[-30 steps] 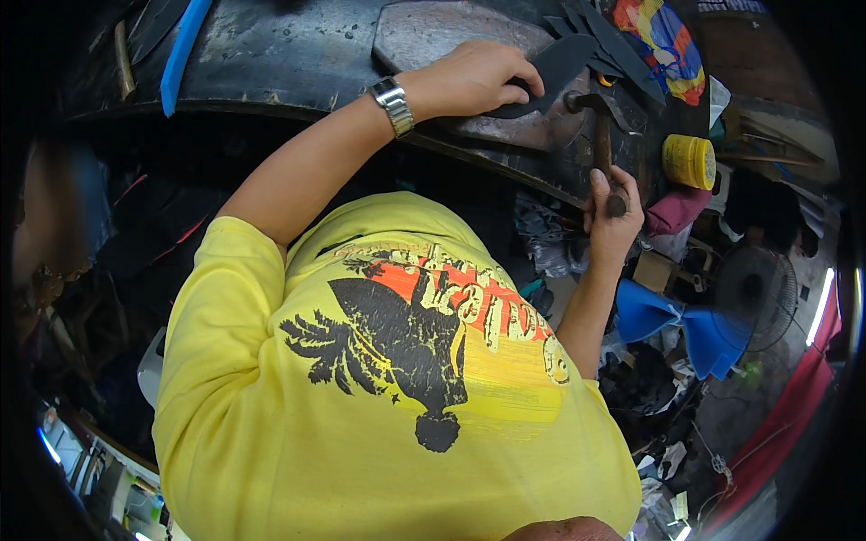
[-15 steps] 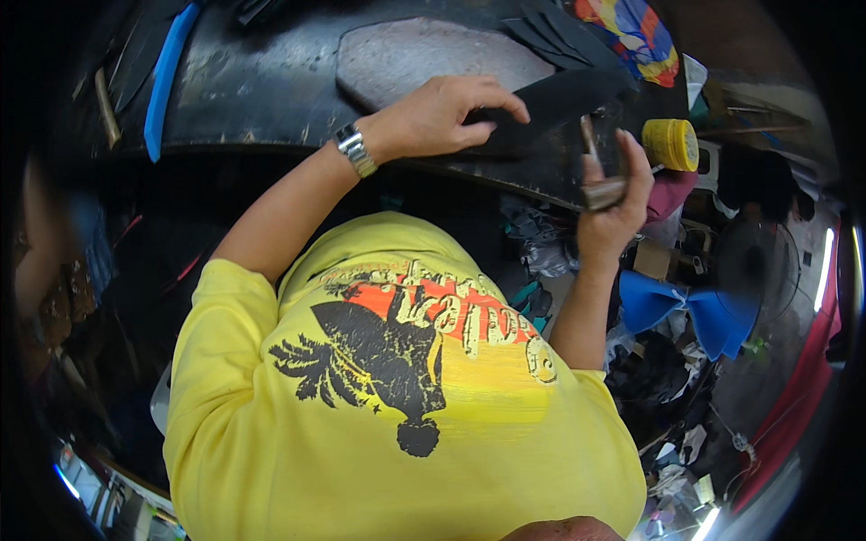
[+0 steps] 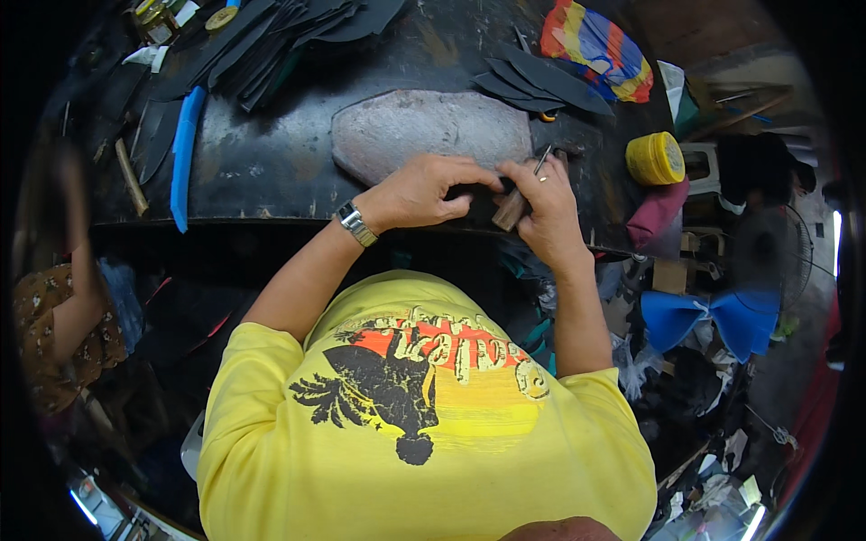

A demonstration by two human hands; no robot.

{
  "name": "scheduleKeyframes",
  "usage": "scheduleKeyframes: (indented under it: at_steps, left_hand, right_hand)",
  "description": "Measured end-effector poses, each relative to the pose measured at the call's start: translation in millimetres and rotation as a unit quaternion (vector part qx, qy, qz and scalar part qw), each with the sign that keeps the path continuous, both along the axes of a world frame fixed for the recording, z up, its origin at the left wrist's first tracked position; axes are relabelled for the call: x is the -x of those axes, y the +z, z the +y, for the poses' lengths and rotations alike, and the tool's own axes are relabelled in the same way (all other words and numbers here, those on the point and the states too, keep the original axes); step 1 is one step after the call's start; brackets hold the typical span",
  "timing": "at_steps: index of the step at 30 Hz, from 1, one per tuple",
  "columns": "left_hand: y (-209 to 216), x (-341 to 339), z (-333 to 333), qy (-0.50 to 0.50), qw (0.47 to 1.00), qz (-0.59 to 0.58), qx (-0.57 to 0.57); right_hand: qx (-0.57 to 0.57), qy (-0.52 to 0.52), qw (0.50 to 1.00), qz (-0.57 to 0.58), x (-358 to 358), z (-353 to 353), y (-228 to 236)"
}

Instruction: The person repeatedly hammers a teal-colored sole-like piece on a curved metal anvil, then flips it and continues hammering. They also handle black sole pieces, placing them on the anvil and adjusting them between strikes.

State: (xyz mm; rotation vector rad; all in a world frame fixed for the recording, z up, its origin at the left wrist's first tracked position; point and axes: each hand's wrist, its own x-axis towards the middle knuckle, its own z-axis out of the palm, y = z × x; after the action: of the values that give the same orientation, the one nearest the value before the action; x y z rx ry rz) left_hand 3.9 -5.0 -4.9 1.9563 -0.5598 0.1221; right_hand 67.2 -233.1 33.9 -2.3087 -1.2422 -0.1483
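Note:
My left hand, with a metal watch on its wrist, is at the table's near edge by a flat grey stone slab. Its fingers are curled, and a small dark thing shows at the fingertips; its kind is unclear. Right beside those fingertips, my right hand is closed around a brown wooden tool. One blunt end of the wood sticks out toward my left hand. A thin metal tip pokes up between the right fingers; whether it belongs to the wooden tool is hidden.
Fanned black flat pieces lie beyond the slab, and a bigger pile sits far left. A blue strip and a stick are at left. At right are a yellow tub, maroon cloth and a colourful bag.
My right hand has moved inward, bringing the wooden tool beside my left fingertips. The view has shifted, showing more of the table's far side. The black sheet under my left hand no longer shows clearly.

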Motion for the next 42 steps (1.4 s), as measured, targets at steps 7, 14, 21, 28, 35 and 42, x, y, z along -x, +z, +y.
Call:
scheduleKeyframes:
  at_steps: [7, 14, 21, 28, 35, 42]
  left_hand:
    - [4, 8, 0, 0.106, 0.992, 0.056, 0.039]
    - [15, 28, 32, 0.175, 0.982, 0.063, 0.015]
    - [47, 19, 112, 0.39, 0.897, 0.005, 0.209]
    - [75, -38, 189, 0.5, 0.861, -0.081, 0.04]
    - [62, -36, 160, 0.546, 0.723, -0.167, -0.391]
    - [36, -40, 60, 0.289, 0.91, -0.14, -0.261]
  right_hand:
    - [-0.116, -0.015, 0.988, 0.099, -6, 12, -11]
    - [-0.378, -0.066, 0.923, 0.006, -4, 24, -42]
    - [-0.249, -0.07, 0.965, 0.043, -2, 25, -58]
    - [-0.241, -0.082, 0.967, 0.023, -6, 32, -55]
    - [-0.237, -0.087, 0.967, 0.019, -6, 32, -55]
    - [-0.239, -0.077, 0.968, -0.006, -8, 34, -53]
